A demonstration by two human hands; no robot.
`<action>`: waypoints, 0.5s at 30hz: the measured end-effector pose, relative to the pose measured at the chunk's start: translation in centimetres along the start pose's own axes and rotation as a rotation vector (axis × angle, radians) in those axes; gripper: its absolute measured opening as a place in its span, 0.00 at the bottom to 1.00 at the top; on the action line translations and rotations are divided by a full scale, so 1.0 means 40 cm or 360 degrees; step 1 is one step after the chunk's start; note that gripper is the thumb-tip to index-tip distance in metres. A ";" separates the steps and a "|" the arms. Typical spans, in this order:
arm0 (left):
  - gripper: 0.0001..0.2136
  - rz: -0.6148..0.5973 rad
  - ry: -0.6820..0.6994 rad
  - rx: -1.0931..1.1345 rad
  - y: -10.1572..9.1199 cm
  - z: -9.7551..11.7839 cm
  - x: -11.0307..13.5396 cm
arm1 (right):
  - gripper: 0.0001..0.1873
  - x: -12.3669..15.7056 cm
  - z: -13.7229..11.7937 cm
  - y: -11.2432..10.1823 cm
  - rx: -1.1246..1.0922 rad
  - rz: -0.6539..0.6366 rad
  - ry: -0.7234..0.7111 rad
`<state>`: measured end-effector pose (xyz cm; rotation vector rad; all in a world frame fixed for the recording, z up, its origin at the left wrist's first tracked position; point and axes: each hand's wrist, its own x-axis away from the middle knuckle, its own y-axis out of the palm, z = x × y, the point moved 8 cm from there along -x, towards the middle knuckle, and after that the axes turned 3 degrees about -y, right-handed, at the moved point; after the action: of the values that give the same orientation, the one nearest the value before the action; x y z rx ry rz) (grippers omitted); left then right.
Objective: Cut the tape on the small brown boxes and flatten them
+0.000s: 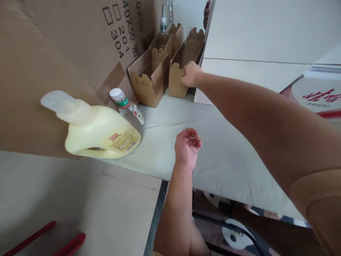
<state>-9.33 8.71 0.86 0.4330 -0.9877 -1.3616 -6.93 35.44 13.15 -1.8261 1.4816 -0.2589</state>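
My right hand (192, 73) reaches far forward, its fingers closed on the front edge of an open-topped cardboard box (177, 81). This narrow box has notched ends and stands on the grey cloth. To its left is a similar cardboard box (143, 85), with another box (161, 42) behind. My left hand (187, 147) is palm up above the cloth, nearer to me. Its fingers are loosely curled, and I see nothing held in them. A clear bottle (131, 112) with a white cap and a pale yellow detergent jug (103, 129) stand to the left.
A large printed carton (80, 46) rises on the left. More clear bottles (167, 14) stand at the back. White panels (266, 32) and a red-lettered box (317, 94) are on the right. Red handles (69, 245) show low left, by the cloth-covered surface's (226, 149) front edge.
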 end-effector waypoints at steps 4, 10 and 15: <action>0.10 0.0176 0.0263 -0.0055 -0.028 0.032 -0.002 | 0.13 0.134 0.006 -0.052 0.0285 0.0095 -0.0083; 0.06 0.0822 0.1278 -0.0418 -0.058 0.117 0.083 | 0.18 0.605 -0.025 -0.282 0.0326 0.0468 -0.0227; 0.10 0.0276 0.1278 -0.0811 0.066 0.059 0.077 | 0.25 0.977 0.030 -0.472 0.0151 0.0819 -0.0056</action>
<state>-9.87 7.02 5.20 0.4340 -0.0092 -1.0772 19.97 1.36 13.26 -1.3115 1.8183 -0.0409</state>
